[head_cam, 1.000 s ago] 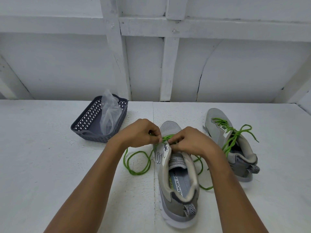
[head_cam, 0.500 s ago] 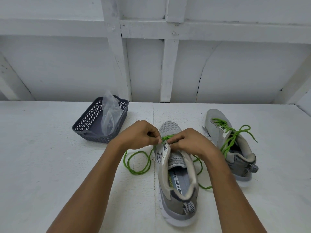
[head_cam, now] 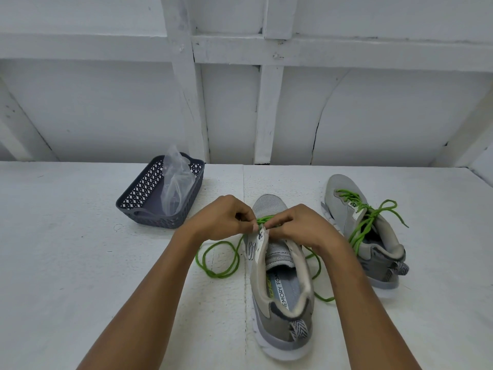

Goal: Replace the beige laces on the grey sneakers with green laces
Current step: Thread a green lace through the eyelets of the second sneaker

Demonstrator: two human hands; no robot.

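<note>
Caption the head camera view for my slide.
Left hand and right hand pinch a green lace at the near grey sneaker; far sneaker already laced.

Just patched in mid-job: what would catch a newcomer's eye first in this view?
The bright green lace, pinched by the left hand and right hand over the front eyelets of the near sneaker at centre, with its slack looping on the white table on either side. To the right stands the second sneaker, already laced in green. At back left, a dark basket holds a clear plastic bag.
</note>
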